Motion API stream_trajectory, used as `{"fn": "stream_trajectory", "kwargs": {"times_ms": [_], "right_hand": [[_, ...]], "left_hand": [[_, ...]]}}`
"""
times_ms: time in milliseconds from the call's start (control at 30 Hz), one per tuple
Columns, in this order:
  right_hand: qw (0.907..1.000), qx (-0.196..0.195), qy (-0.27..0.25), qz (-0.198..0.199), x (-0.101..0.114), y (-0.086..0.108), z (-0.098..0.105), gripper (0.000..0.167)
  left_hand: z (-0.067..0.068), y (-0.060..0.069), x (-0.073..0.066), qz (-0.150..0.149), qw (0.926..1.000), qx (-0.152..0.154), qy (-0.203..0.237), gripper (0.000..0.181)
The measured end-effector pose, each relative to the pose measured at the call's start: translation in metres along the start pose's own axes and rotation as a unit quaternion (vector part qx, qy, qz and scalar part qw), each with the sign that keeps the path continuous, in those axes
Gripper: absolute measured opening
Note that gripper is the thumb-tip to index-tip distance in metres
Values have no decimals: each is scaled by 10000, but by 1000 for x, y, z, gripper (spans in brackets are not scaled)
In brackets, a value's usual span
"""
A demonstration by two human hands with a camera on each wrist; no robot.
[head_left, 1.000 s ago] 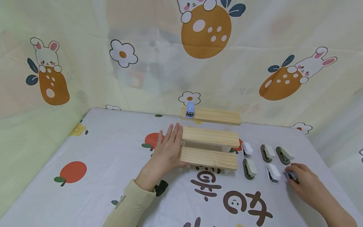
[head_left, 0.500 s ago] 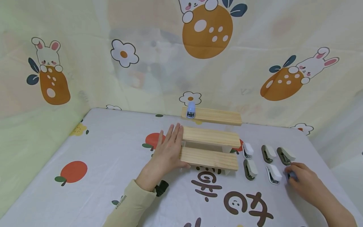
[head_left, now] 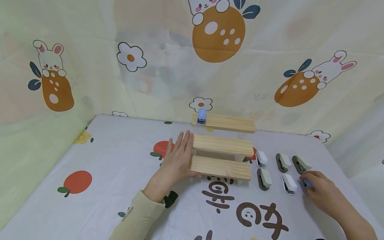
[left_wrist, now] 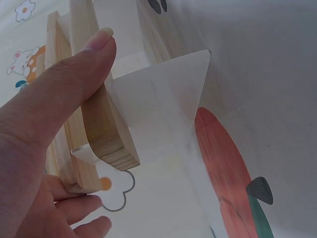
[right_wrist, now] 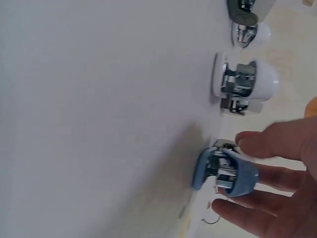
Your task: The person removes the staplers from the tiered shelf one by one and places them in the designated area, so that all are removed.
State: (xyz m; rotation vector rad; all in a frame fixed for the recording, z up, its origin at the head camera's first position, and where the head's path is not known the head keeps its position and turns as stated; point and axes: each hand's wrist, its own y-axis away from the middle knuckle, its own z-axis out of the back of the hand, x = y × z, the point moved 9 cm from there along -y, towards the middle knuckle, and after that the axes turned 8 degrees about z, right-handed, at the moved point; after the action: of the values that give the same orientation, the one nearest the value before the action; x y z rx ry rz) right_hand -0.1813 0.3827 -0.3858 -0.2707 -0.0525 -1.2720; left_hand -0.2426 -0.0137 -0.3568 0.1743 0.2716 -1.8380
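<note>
My left hand (head_left: 177, 163) lies along the left ends of a three-tier wooden rack (head_left: 222, 145), fingers extended and thumb on the front board; in the left wrist view the thumb (left_wrist: 101, 42) rests on that board's face above a translucent support (left_wrist: 158, 89). At the far right of the table, my right hand (head_left: 324, 190) holds a small blue stapler (right_wrist: 242, 176) between thumb and fingers. The stapler stands upright on the cloth, mostly hidden by the hand in the head view. Another blue stapler (head_left: 201, 116) stands at the left of the rack's back board.
Several mini staplers stand between rack and right hand: a white one (head_left: 261, 159), a grey one (head_left: 264, 179), another white one (head_left: 289, 184) and two further grey ones, including the grey stapler (head_left: 301, 164) beside the right fingertips. A patterned curtain (head_left: 165, 76) hangs behind the table.
The right hand has turned slightly and shifted a little over the blue stapler, covering more of it. The left hand and the rack stay put.
</note>
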Motion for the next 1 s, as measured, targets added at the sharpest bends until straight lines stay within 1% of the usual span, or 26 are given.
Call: {"fn": "stream_trajectory", "kwargs": {"times_ms": [167, 300, 533, 800, 1000], "right_hand": [[9996, -279, 93, 34, 11, 0, 15, 22], [9995, -303, 79, -97, 20, -3, 26, 20], [9978, -631, 127, 137, 45, -16, 43, 22], [9959, -866, 13, 257, 75, -33, 63, 22], [9927, -1106, -27, 476, 100, -46, 77, 23]], "left_hand": [[0, 0, 0, -15, 10000, -27, 30, 137], [0, 1, 1, 3, 10000, 4, 43, 137], [-1, 1, 2, 49, 10000, 39, 0, 137], [0, 1, 1, 17, 10000, 8, -5, 137], [0, 1, 0, 8, 10000, -8, 41, 137]]}}
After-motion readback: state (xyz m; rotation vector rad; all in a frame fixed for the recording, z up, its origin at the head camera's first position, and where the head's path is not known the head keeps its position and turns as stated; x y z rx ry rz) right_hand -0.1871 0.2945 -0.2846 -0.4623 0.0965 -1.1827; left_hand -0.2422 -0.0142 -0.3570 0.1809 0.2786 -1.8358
